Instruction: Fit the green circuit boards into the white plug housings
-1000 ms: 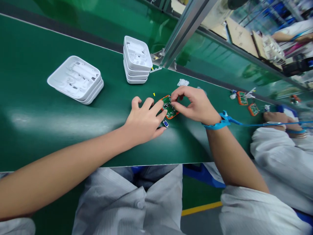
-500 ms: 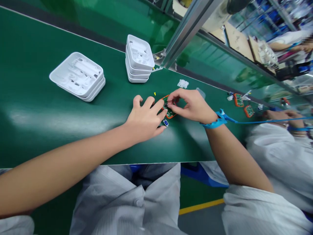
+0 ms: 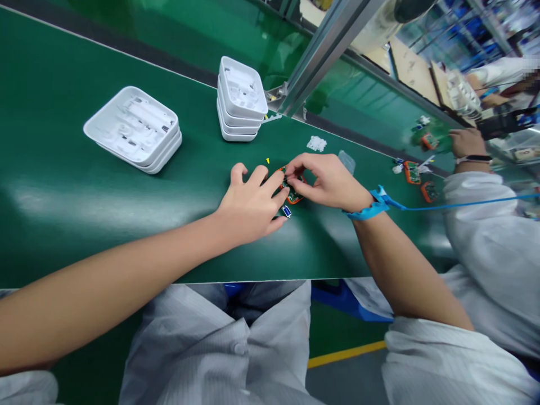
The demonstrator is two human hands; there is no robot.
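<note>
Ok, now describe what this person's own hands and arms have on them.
The left hand and right hand wear no gloves. A crinkled blue strap circles the right wrist, with a thin blue cord running toward the picture's right edge. The left wrist has nothing on it. Pale grey sleeves leave both forearms bare.

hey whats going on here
Someone is working with bare hands on a small circuit board at a green table. The left hand is spread at the board's left edge; the right hand is pinched over it, hiding anything it may hold. A blue part lies by the left hand. White trays stand stacked farther left.
</note>
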